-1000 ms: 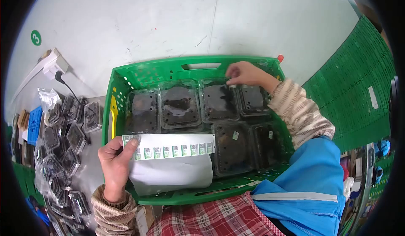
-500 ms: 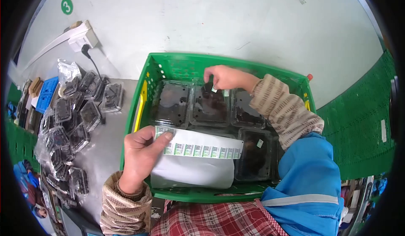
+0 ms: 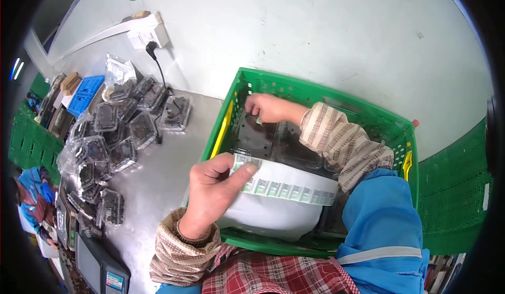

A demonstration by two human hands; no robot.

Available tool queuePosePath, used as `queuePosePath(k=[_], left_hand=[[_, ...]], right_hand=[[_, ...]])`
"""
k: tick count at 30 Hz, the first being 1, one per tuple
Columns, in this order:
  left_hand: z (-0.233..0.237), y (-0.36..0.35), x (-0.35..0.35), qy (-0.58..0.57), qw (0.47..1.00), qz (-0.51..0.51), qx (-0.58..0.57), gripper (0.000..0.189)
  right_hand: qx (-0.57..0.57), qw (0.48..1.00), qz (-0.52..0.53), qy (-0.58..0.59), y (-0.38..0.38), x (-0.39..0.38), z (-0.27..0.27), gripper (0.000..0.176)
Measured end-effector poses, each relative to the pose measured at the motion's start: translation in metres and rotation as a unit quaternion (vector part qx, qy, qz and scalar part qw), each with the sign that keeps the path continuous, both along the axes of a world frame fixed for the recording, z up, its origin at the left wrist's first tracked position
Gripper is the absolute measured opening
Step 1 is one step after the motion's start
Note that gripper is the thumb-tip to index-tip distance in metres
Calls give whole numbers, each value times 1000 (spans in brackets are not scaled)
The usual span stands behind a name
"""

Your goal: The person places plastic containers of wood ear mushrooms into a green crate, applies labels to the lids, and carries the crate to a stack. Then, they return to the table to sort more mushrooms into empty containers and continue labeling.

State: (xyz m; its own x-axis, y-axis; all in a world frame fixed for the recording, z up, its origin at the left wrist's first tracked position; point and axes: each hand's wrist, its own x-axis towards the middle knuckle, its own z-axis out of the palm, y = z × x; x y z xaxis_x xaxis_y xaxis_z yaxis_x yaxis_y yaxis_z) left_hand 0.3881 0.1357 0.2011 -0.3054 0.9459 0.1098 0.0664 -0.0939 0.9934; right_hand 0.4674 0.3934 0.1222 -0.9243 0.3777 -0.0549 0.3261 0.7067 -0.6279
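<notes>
A white label sheet (image 3: 279, 210) with a row of small green stickers hangs from my left hand (image 3: 218, 191), its thumb pressed on the sheet's upper left end. Behind the sheet, a green crate (image 3: 315, 86) holds clear-lidded boxes (image 3: 252, 136) with dark contents. My right hand (image 3: 265, 108) is inside the crate, over the back left box. Its fingers are drawn together, with a small pale green label at them by the lid. The sheet and my right sleeve hide parts of the other boxes.
Many clear boxes (image 3: 142, 131) lie heaped on the metal table (image 3: 163, 189) at left. A scale (image 3: 100, 265) stands at lower left. A plug and black cable hang from the wall. A person (image 3: 34, 194) is at far left; green crates (image 3: 452, 194) stand at right.
The view has swung left, so the crate sits further right. My right hand has moved from the back middle box to the back left one. My left hand still grips the sheet.
</notes>
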Motion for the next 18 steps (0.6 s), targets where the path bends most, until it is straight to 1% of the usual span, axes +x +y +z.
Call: queuePosePath(k=[1,2,3,4,6,7,8,9,10,11,13,15,17,18], left_hand=[[9,-3,-3,-42,997,68,13,12],[17,-5,-5,-85,987,134,26,9],[15,-9,-24,-97,976,179,70,4],[4,-16,-60,-64,974,199,91,1],[13,-23,-92,-102,948,288,92,9],[17,-27,-104,-117,941,306,87,12],[12,-36,-122,-87,936,334,65,14],[0,-49,-142,-54,925,373,46,15],[-12,-60,-159,-19,912,407,47,16],[-30,-69,-176,15,898,438,42,18],[-80,-80,-209,-32,872,482,84,22],[-128,-87,-225,33,839,543,33,25],[-215,-93,-250,-13,840,540,-47,17],[-244,-92,-248,-26,859,507,-67,18]], right_hand=[[34,999,10,20,3,-3,-9,36],[67,997,-18,45,9,-1,-15,37],[99,992,-49,67,11,3,-13,39],[135,987,-61,59,15,8,-12,47],[189,969,-75,140,21,23,-31,43],[222,959,-122,130,0,35,-11,39],[266,945,-145,121,-10,45,-4,39],[251,946,-150,143,-20,53,3,41],[164,962,-159,149,-33,56,13,41],[115,969,-153,155,-46,58,24,35],[100,977,-130,134,-71,52,41,31],[87,979,-101,154,-88,29,47,31],[80,978,-88,173,-103,3,60,31],[103,977,-58,177,-112,-19,71,31]])
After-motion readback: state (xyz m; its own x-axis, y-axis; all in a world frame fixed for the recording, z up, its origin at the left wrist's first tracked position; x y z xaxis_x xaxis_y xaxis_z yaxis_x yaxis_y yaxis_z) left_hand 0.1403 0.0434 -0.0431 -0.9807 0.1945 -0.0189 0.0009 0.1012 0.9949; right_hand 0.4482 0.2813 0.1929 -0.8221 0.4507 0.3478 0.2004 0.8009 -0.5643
